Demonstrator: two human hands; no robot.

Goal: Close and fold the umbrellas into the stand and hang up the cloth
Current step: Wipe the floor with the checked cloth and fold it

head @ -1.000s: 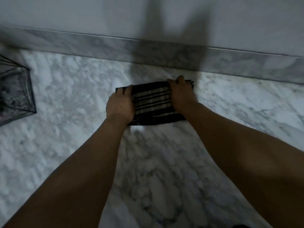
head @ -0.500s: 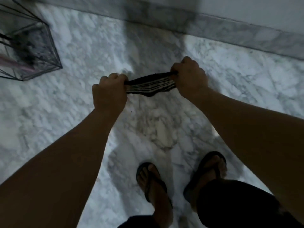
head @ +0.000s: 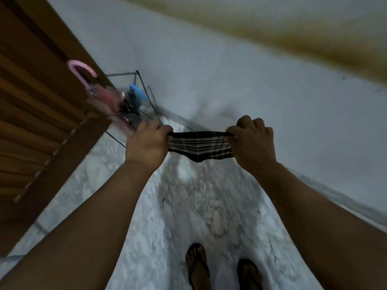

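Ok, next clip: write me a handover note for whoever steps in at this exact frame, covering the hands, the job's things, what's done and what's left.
Hands: left hand and right hand each grip one end of the folded striped cloth, held in the air above the marble floor.
Things: pink umbrella and blue umbrella sit closed in the wire stand beside the wooden door.
Done: umbrellas stowed, cloth folded.
Left: hang up the cloth; no hook or rail is in view.

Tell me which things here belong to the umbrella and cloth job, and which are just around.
Job: striped cloth, held by left hand and right hand; wire stand; pink umbrella; blue umbrella.
Around: wooden door; sandals.
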